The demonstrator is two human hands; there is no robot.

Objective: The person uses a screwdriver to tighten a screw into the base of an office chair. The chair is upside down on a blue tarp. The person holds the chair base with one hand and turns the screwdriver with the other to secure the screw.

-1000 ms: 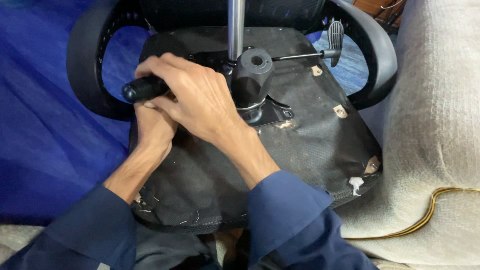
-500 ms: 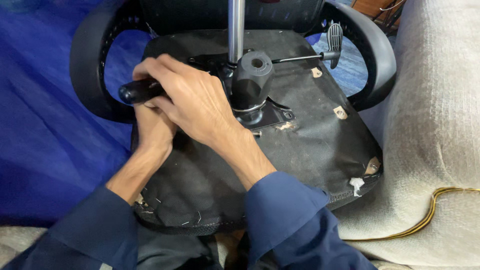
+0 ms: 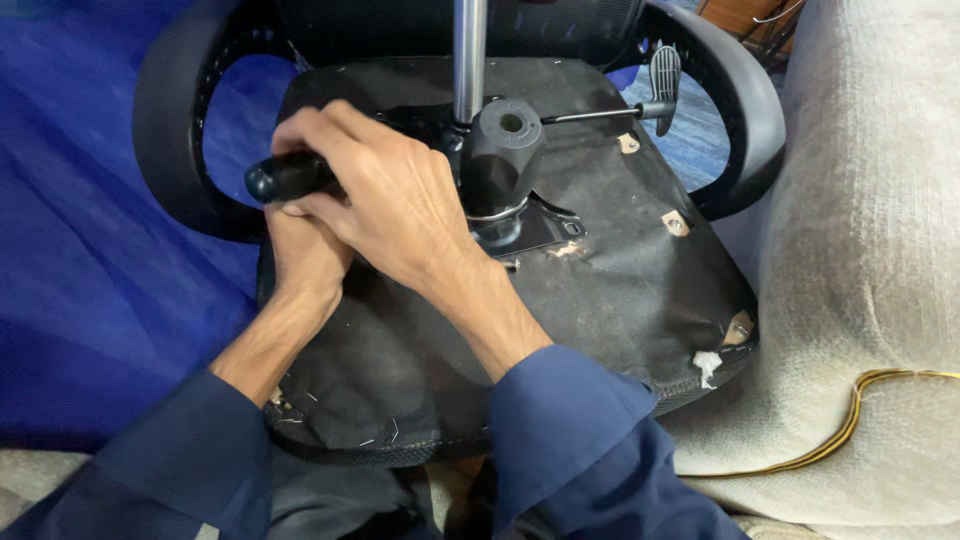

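An office chair lies upside down, its black fabric seat underside [image 3: 600, 290] facing me. My right hand [image 3: 390, 195] is wrapped over a black tool handle [image 3: 285, 177] near the metal mechanism plate [image 3: 530, 232]. My left hand [image 3: 305, 255] sits just under the right one, fingers tucked beneath it against the seat; what it grips is hidden. Beside the hands rise the black cylinder housing [image 3: 505, 150] and a chrome gas-lift column [image 3: 468, 55]. The tool's tip is hidden by my hands.
Black armrests curve at the left [image 3: 175, 130] and right [image 3: 740, 110]. An adjustment lever with a paddle end [image 3: 660, 85] sticks out to the right. Blue cloth [image 3: 80, 250] covers the floor at left; a beige cushion [image 3: 870, 250] with a yellow cord [image 3: 850, 420] lies at right.
Both hands stay clamped around the tool handle at the same spot; only slight shifts of the hands and view.
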